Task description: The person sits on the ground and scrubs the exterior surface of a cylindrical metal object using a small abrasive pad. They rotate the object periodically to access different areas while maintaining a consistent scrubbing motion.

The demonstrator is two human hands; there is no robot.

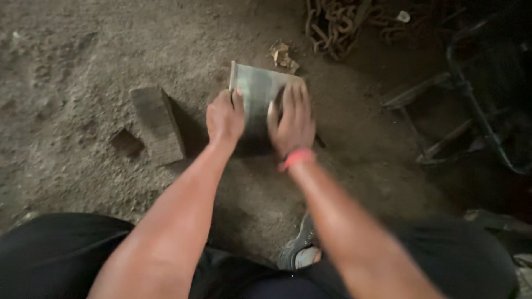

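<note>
Grey metal, a flat rectangular plate point(257, 91) with a dull sheen and a raised lip along its far-left edge, lies on the dirt floor point(72, 66) under both hands: the left hand point(225, 117) has its grip curled shut on the plate's left edge, while the right hand point(292, 122), a pink band at the wrist, presses spread fingers flat on its right half. As far as I can judge the work is only in hand, the plate steadied but unmarked. Just left of the left grip lies a wooden block point(158, 124); beyond the right grip, a crumpled scrap point(284, 56) and rusty chain point(332, 25).
</note>
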